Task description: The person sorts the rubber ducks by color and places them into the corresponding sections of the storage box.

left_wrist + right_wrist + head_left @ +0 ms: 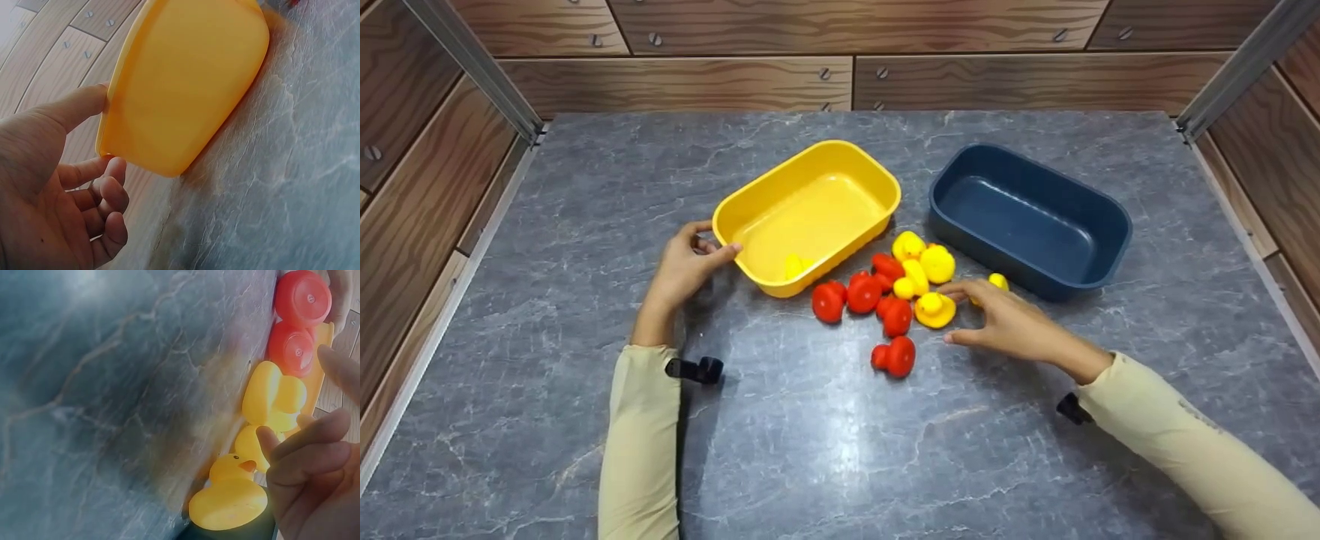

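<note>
i see my left hand (688, 264) at the near left corner of the yellow tub (807, 215), thumb lying on the rim, the other fingers loosely curled just off the outer wall; in the left wrist view the thumb (73, 107) touches the tub's edge and the fingers do not clamp it. one yellow duck (795, 265) lies inside the tub, against its near wall. the tub stands mid-worktop, slightly left of centre, with the dark blue tub (1027, 220) beside it toward the right edge. my right hand (1009, 324) lies relaxed and unclenched, fingers stretched toward the heap of ducks; it grips nothing. its fingertips sit just beside a yellow duck (934, 309), and in the right wrist view that duck (232, 493) is near the fingers (304, 439). red ducks (864, 294) and more yellow ducks (922, 262) are clustered between the two tubs, toward the near side of the grey marble worktop (810, 442).
</note>
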Available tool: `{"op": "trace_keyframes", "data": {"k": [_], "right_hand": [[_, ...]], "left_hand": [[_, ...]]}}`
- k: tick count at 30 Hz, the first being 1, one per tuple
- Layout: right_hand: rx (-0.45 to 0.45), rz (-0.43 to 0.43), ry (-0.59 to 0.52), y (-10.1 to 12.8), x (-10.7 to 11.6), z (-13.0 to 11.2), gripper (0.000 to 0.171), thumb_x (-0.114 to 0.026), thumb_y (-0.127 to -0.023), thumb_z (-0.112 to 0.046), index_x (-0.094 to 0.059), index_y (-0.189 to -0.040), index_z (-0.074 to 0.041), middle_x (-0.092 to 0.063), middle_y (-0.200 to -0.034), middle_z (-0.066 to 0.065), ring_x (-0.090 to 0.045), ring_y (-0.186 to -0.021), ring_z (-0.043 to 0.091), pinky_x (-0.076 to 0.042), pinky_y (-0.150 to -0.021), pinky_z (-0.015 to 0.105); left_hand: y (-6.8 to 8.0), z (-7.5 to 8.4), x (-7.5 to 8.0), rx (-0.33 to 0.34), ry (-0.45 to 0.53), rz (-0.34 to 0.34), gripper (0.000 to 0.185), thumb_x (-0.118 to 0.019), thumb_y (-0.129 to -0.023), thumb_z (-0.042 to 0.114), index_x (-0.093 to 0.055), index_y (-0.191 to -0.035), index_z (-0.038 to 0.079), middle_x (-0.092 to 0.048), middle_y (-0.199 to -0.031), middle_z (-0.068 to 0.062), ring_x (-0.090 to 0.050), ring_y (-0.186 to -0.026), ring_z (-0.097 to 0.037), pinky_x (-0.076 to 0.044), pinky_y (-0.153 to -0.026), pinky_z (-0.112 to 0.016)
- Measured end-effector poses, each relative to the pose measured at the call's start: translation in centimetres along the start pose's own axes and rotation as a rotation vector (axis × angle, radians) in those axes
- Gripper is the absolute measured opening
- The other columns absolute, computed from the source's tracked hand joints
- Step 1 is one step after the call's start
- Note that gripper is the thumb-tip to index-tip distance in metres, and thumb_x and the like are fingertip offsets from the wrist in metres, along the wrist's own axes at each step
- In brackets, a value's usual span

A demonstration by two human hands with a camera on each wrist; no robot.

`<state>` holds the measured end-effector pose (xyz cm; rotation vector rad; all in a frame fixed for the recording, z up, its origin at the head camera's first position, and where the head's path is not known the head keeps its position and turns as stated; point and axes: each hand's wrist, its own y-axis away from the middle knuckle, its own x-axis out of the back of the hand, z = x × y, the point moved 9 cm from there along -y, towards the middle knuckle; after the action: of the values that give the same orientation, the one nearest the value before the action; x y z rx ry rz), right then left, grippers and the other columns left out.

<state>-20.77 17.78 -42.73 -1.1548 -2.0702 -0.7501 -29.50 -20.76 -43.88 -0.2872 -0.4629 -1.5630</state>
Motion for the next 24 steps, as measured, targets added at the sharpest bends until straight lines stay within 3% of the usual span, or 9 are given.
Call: {"op": "trace_keyframes", "data": {"k": [13,24], "right_hand": [[-0.016,-0.007,0.035,-1.4,-0.6,0.3,0.061,-0.077,-0.082,-0.029,-0.052,-0.134,-0.008,-0.054,-0.136,0.016,-0.054,-0.124,0.032,-0.041,-0.103,0.054],[0.024,0.009,0.032,-2.0,-0.7,-0.1,0.048,-0.071,-0.086,-0.018,-0.055,-0.129,-0.003,-0.058,-0.13,0.017,-0.056,-0.12,0.034,-0.043,-0.102,0.053]], "left_hand": [[0.0,0.0,0.0,-0.003,0.02,-0.01,0.064,-0.073,-0.085,0.031,-0.048,-0.134,-0.002,-0.051,-0.088,-0.003,-0.047,-0.07,-0.008,-0.04,-0.059,-0.017],[0.1,-0.1,0.0,0.0,0.008,-0.017,0.065,-0.072,-0.086,0.033,-0.047,-0.136,0.0,-0.051,-0.089,-0.002,-0.047,-0.071,-0.008,-0.04,-0.06,-0.017]]}}
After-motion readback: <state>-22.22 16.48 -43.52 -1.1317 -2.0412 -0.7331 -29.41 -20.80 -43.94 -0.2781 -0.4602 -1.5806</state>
